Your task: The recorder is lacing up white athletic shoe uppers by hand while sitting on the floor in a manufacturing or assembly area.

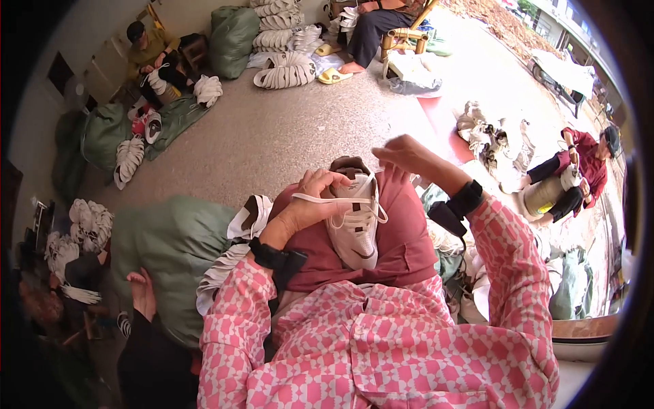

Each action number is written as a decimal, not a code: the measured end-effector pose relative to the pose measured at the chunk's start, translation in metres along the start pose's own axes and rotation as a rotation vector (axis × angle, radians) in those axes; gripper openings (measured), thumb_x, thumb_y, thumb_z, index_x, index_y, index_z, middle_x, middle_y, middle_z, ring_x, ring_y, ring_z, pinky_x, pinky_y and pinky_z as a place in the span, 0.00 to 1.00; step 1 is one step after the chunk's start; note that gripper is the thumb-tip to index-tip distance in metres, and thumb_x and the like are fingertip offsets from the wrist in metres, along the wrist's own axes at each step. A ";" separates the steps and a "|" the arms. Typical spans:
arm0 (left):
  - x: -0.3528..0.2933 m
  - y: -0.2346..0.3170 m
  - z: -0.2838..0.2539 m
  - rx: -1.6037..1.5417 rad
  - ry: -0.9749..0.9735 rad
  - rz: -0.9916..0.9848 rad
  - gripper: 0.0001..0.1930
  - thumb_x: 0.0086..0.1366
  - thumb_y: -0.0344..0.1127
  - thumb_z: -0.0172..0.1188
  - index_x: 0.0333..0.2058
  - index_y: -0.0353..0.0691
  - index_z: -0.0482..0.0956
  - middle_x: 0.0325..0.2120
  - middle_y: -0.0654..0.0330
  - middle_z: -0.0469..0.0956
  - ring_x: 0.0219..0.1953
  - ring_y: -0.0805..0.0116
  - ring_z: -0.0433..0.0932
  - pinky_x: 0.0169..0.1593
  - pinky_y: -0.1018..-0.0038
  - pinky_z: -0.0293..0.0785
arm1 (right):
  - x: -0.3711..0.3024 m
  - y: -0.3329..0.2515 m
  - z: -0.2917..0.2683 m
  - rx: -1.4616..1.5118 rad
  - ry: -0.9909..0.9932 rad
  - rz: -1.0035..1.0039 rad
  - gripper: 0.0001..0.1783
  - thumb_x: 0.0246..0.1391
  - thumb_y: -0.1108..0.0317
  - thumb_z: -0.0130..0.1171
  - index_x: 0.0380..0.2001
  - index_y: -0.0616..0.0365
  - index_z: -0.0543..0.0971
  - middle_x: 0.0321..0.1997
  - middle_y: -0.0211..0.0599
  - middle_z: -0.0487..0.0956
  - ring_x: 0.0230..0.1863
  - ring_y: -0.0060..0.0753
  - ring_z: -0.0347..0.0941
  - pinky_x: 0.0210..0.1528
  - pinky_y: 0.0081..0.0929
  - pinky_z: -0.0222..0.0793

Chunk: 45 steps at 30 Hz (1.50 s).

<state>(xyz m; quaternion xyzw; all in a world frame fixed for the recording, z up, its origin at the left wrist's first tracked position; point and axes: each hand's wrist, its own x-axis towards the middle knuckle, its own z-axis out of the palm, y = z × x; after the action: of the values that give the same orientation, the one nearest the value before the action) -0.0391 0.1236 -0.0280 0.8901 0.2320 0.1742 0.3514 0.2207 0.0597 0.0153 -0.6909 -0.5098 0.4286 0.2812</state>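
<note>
A white sneaker (354, 245) with a brown collar lies on my lap, toe toward me. My left hand (312, 203) grips its left side, fingers curled at the tongue. A white shoelace (334, 200) runs from that hand across the shoe's upper and loops on the right side. Just above and right of the collar, my right hand (407, 155) is raised with its fingers bent together. Whatever is in those fingertips, if anything, is too small to make out. The dark red cloth (409, 232) on my lap lies under the shoe.
A green sack (174, 252) bulges at my left, with white shoes (252, 218) beside it. Stacked shoes (279, 68) stand at the back. Several people sit around, one in dark red (593, 163) at right. Another person's bare foot (142, 293) rests against the sack.
</note>
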 end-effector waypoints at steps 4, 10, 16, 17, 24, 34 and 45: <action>0.001 -0.004 -0.003 -0.098 -0.004 0.034 0.17 0.67 0.49 0.51 0.44 0.45 0.79 0.41 0.61 0.74 0.47 0.65 0.68 0.56 0.73 0.61 | 0.001 0.042 0.020 0.393 -0.221 0.238 0.31 0.57 0.45 0.55 0.33 0.70 0.76 0.27 0.47 0.80 0.23 0.39 0.80 0.22 0.33 0.78; 0.006 -0.016 -0.003 -0.450 -0.029 -0.055 0.25 0.73 0.52 0.36 0.42 0.40 0.80 0.40 0.60 0.76 0.46 0.68 0.69 0.57 0.71 0.60 | 0.013 0.052 0.036 0.521 -0.166 0.286 0.23 0.55 0.50 0.56 0.35 0.63 0.71 0.23 0.36 0.75 0.21 0.29 0.72 0.24 0.26 0.73; 0.009 -0.019 -0.003 -0.497 -0.061 -0.059 0.30 0.73 0.56 0.36 0.42 0.36 0.81 0.37 0.62 0.74 0.44 0.71 0.69 0.55 0.76 0.61 | 0.014 0.058 0.042 0.680 -0.147 0.287 0.17 0.54 0.53 0.56 0.33 0.57 0.70 0.21 0.30 0.72 0.18 0.26 0.68 0.22 0.23 0.67; 0.009 -0.018 -0.004 -0.519 -0.072 -0.072 0.30 0.73 0.56 0.37 0.41 0.36 0.81 0.37 0.62 0.74 0.44 0.71 0.69 0.55 0.76 0.61 | 0.010 0.054 0.041 0.696 -0.151 0.297 0.17 0.54 0.54 0.56 0.33 0.57 0.70 0.21 0.31 0.72 0.18 0.27 0.68 0.22 0.23 0.67; 0.008 -0.015 -0.004 -0.487 -0.069 -0.121 0.31 0.72 0.59 0.37 0.41 0.37 0.80 0.35 0.62 0.73 0.43 0.72 0.68 0.54 0.77 0.60 | 0.018 0.046 0.038 0.576 -0.089 0.316 0.16 0.51 0.58 0.59 0.30 0.63 0.74 0.19 0.35 0.74 0.17 0.30 0.73 0.18 0.32 0.73; 0.010 -0.008 -0.005 -0.453 -0.057 -0.162 0.32 0.72 0.60 0.37 0.40 0.37 0.80 0.37 0.63 0.74 0.43 0.73 0.68 0.54 0.77 0.61 | 0.011 0.055 0.046 0.431 0.168 -0.246 0.11 0.55 0.67 0.54 0.28 0.66 0.78 0.34 0.38 0.79 0.24 0.27 0.77 0.23 0.20 0.72; -0.009 -0.015 -0.035 -0.512 0.003 -0.232 0.23 0.70 0.52 0.50 0.41 0.34 0.78 0.24 0.68 0.71 0.23 0.82 0.67 0.30 0.82 0.68 | -0.042 0.067 0.049 1.477 -0.046 0.000 0.12 0.62 0.75 0.47 0.47 0.68 0.70 0.46 0.47 0.79 0.42 0.35 0.80 0.44 0.30 0.80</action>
<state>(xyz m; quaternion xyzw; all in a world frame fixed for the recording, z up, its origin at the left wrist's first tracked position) -0.0672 0.1480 -0.0156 0.7397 0.2811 0.1869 0.5822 0.2038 -0.0036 -0.0504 -0.3127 -0.0942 0.6745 0.6621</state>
